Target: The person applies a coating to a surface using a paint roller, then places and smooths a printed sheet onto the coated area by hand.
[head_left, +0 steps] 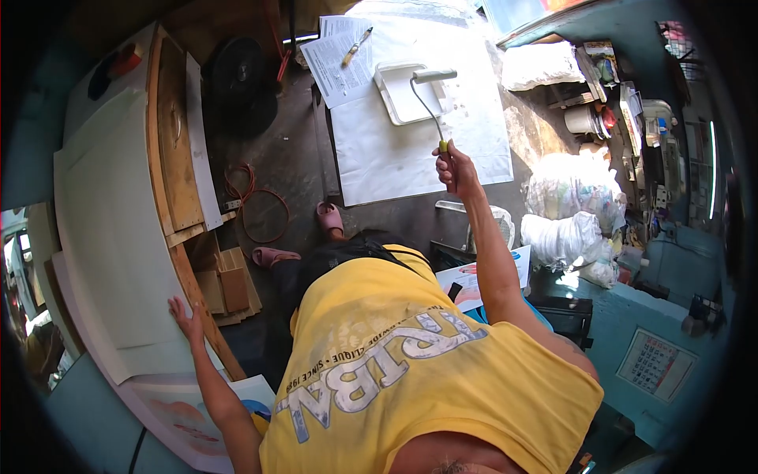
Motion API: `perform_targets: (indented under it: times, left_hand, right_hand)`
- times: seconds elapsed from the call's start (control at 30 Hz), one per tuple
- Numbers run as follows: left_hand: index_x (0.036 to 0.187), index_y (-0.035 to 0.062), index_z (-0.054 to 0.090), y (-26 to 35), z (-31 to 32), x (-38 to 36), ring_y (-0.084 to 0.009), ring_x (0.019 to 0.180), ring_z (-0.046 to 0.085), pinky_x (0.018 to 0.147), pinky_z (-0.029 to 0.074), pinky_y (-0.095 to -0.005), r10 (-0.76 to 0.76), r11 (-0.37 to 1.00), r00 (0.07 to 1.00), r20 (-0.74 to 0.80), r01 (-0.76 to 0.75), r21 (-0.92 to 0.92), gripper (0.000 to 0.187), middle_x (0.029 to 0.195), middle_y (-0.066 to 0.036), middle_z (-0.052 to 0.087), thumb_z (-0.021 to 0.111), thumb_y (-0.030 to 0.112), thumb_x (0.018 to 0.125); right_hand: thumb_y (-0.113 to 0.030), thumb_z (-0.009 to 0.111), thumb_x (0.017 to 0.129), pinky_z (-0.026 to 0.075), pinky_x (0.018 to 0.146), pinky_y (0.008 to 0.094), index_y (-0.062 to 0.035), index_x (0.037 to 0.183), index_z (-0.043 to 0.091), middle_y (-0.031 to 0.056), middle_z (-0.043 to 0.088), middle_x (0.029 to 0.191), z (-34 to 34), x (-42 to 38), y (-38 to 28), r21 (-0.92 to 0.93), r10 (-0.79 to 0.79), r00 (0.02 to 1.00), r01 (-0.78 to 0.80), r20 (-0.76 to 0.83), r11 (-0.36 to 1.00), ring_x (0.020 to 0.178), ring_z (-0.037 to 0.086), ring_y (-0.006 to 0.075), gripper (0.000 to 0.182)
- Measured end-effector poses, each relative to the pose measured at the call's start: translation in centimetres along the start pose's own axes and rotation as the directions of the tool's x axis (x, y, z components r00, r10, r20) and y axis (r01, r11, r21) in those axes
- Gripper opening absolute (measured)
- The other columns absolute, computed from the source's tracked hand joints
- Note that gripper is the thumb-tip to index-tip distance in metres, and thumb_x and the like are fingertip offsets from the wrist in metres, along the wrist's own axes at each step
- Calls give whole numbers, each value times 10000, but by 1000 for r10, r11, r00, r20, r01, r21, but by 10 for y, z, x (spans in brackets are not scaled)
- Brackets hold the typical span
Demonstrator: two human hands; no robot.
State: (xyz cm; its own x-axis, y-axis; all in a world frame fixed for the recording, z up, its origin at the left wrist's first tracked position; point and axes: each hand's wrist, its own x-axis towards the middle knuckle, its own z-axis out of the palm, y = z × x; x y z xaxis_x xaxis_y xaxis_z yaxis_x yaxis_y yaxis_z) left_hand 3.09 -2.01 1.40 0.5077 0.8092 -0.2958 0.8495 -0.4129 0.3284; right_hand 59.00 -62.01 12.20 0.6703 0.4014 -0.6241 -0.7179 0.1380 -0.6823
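Note:
My right hand (460, 169) is wrapped round the handle of a paint roller (433, 77), out in front of me. Its white sleeve overlaps the right side of a white paint tray (408, 118) in this view. Under the tray lies a large white sheet (466, 154). To my left, my left hand (187, 320) has its fingers spread at the edge of a long white panel (110, 237), beside the wooden frame that borders it.
A paintbrush (357, 47) rests on printed papers (335, 75) at the back. An orange cord (257, 207) is coiled on the floor near pink slippers (329, 216). Stuffed plastic bags (570, 189) and a bucket (583, 121) line the right side. Wood pieces (235, 288) lie beneath the frame.

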Motion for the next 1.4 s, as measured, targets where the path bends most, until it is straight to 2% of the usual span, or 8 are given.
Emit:
perform_targets:
  times: [0.43,0.53,0.73,0.9,1.0,1.2,1.33,1.4]
  left_hand:
    - [1520,30,420,-26,15,8,-355,1532,202,1253,161,-451,106,994,992,-66,-105,19,810,1650,-194,249,808,240,840]
    - [1455,9,491,-17,23,-9,-335,1516,246,1240,214,-430,21,949,980,-197,-82,-303,746,1611,-195,324,801,277,831]
    - [1431,124,550,10,11,-7,-323,1506,298,1181,269,-599,-135,962,968,-212,77,-261,682,1593,-135,390,735,436,853]
    - [1487,159,473,36,-10,-21,-325,1487,334,1150,290,-631,-256,920,939,-230,164,-355,663,1581,-124,409,693,373,900]
    - [1466,146,490,7,9,-17,-343,1474,350,1133,292,-654,-174,871,881,-441,-71,-486,592,1563,-126,430,666,313,927]
    - [1453,151,493,-55,-50,-26,-353,1498,291,1123,283,-682,-242,970,803,-544,219,-108,557,1579,-122,387,649,239,925]
    - [1474,151,462,-115,-53,-25,-333,1496,298,1139,234,-690,-223,970,803,-553,236,-49,534,1591,-119,366,598,235,964]
    - [1494,145,430,-129,-47,-29,-319,1497,299,1150,202,-688,-179,981,821,-542,194,-30,544,1595,-115,360,568,249,978]
  right_hand:
    - [-537,428,1053,242,342,207,-68,1026,600,-34,383,586,17,-11,9,46,31,998,-34,51,998,410,294,54,500]
    - [-465,453,1054,234,328,214,-72,974,610,-62,378,557,46,-9,3,-157,-50,997,60,65,986,380,313,46,430]
    - [-426,478,1072,232,301,228,19,1001,643,-30,454,529,223,-5,15,-612,58,833,355,551,706,326,333,47,480]
    - [-289,594,1019,282,370,250,-14,1081,596,-22,492,604,397,-13,98,-733,298,710,442,638,517,429,422,60,282]
    - [-301,594,1017,289,390,248,-29,1019,614,-26,514,624,480,-10,150,-751,436,613,513,660,416,436,417,47,273]
    - [-330,559,992,476,650,407,8,975,653,153,621,695,586,40,253,-623,293,587,781,755,40,644,628,266,352]
    - [-382,531,1012,413,479,315,-14,895,656,35,544,593,635,39,285,-710,285,684,704,671,-16,468,521,129,406]
    - [-366,532,999,459,616,402,5,909,643,168,595,669,650,43,298,-752,289,733,657,616,-63,634,615,300,397]
